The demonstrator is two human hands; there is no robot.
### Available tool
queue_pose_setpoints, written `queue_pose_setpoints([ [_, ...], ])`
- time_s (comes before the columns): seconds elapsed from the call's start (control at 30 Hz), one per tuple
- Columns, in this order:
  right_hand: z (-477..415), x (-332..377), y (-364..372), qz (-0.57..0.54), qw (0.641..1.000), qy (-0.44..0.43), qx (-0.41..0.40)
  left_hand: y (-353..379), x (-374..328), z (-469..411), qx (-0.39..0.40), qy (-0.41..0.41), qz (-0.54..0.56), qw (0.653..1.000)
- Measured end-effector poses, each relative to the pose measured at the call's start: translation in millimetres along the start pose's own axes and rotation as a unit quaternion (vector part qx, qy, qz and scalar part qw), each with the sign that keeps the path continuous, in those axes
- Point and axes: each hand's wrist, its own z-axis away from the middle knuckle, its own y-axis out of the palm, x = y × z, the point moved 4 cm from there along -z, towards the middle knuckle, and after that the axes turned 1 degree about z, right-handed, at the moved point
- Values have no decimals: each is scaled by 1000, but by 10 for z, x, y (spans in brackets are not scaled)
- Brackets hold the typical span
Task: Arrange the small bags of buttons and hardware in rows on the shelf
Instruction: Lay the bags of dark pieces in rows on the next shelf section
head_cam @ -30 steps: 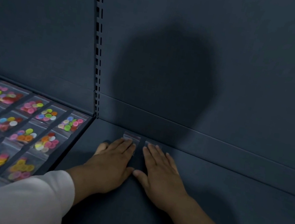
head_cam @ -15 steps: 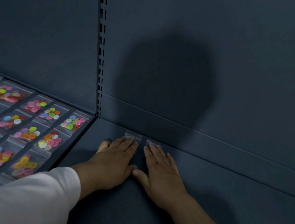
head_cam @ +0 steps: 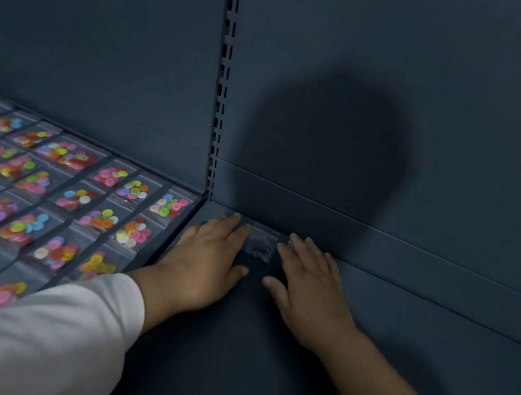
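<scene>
Both my hands lie flat on the dark blue shelf [head_cam: 400,344], fingers straight and pointing at the back wall. My left hand [head_cam: 206,257] rests near the shelf's back left corner; my right hand [head_cam: 310,282] lies a little to its right. Between them a small clear bag [head_cam: 259,244] lies flat on the shelf by the back wall; its contents are too dim to make out. Edges of other clear bags seem to peek from under my fingertips. On the neighbouring shelf section to the left, several small bags of colourful buttons [head_cam: 102,218] lie in neat rows.
A slotted metal upright [head_cam: 220,103] divides the left section from this one. The dark back wall [head_cam: 408,101] carries the shadow of a head. A low ledge [head_cam: 416,256] runs along the wall's foot.
My hands have slid apart, the left one leftward and the right one rightward, uncovering the clear bag between them. The camera has swung a little to the left.
</scene>
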Motion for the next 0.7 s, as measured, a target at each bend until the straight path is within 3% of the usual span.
queue_pose_setpoints([
  [0.33,-91,1081,-307,42,998,-46,-28,-582,769,782,-80,-19,-41,996],
  [0.7,-407,3339,-278,36,988,-144,-38,-1376,2504,2266,-113,-115,-80,984],
])
